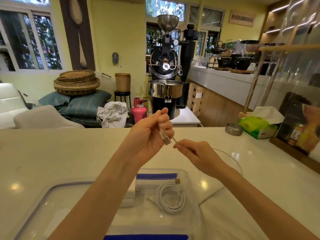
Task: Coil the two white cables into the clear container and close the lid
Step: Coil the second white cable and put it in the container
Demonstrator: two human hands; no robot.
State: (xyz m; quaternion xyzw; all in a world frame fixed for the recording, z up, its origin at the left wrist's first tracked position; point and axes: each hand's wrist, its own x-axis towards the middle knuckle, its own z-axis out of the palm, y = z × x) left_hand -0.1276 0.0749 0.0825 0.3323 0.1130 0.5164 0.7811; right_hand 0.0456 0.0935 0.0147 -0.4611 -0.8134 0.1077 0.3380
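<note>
Both hands are raised above the white tabletop [52, 153]. The left hand [149, 132] has its fingers curled round the USB plug end [165, 138] of a white cable [232, 160], the plug poking out below the fist. The right hand [195, 155] pinches the same cable just beside the plug; from there the cable loops out to the right and drops to the tabletop. Below the forearms sits the clear container [190, 179] with blue clips, and in it lies the other white cable, already coiled [171, 198]. What looks like the clear lid [38, 201] lies to its left. A green tissue pack [256, 126] stands far right.
</note>
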